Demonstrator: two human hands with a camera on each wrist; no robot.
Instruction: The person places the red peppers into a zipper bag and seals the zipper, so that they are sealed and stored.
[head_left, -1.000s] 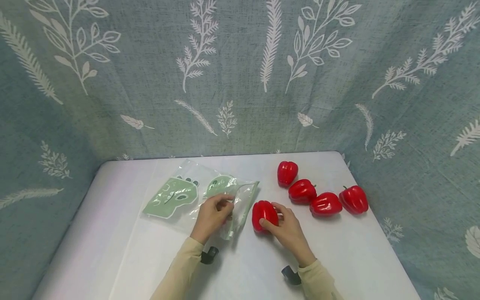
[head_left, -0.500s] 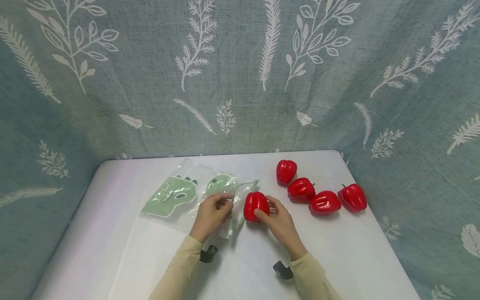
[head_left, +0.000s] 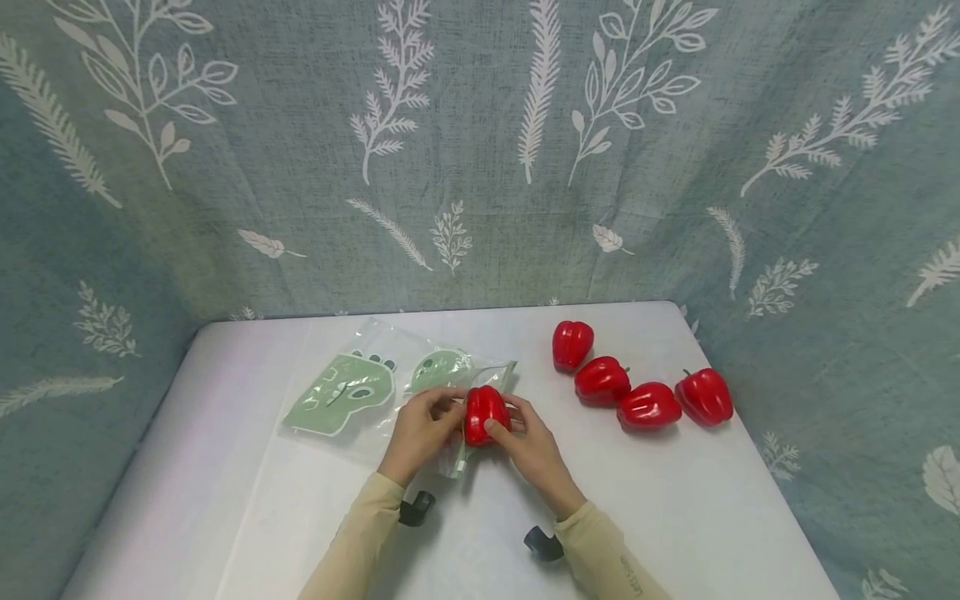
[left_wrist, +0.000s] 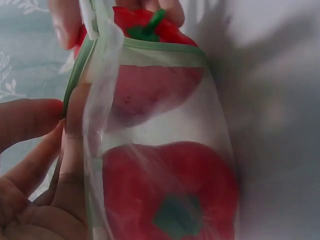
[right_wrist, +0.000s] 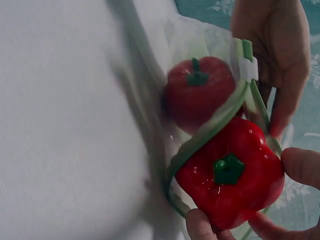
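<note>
A clear zip bag (head_left: 341, 396) with a green cartoon print lies on the white table, its mouth facing right. My left hand (head_left: 423, 432) pinches one green edge of that mouth. With my right hand (head_left: 531, 442) I grip a red bell pepper (head_left: 486, 417), fingers and thumb on its sides. This pepper sits partly inside the opening, its green stem end facing out in the right wrist view. Deeper in the bag, another red bell pepper (left_wrist: 170, 180) shows through the plastic in the left wrist view. A white slider (right_wrist: 248, 69) sits on the zip near my left hand.
Several red bell peppers stand or lie loose at the back right, among them an upright one (head_left: 572, 346) and one near the right edge (head_left: 705, 397). The white table (head_left: 247, 467) is backed by a green-blue leaf-patterned curtain (head_left: 480, 150).
My right hand has moved left with the bell pepper, from beside the bag into its mouth. The left hand has stayed at the bag's edge.
</note>
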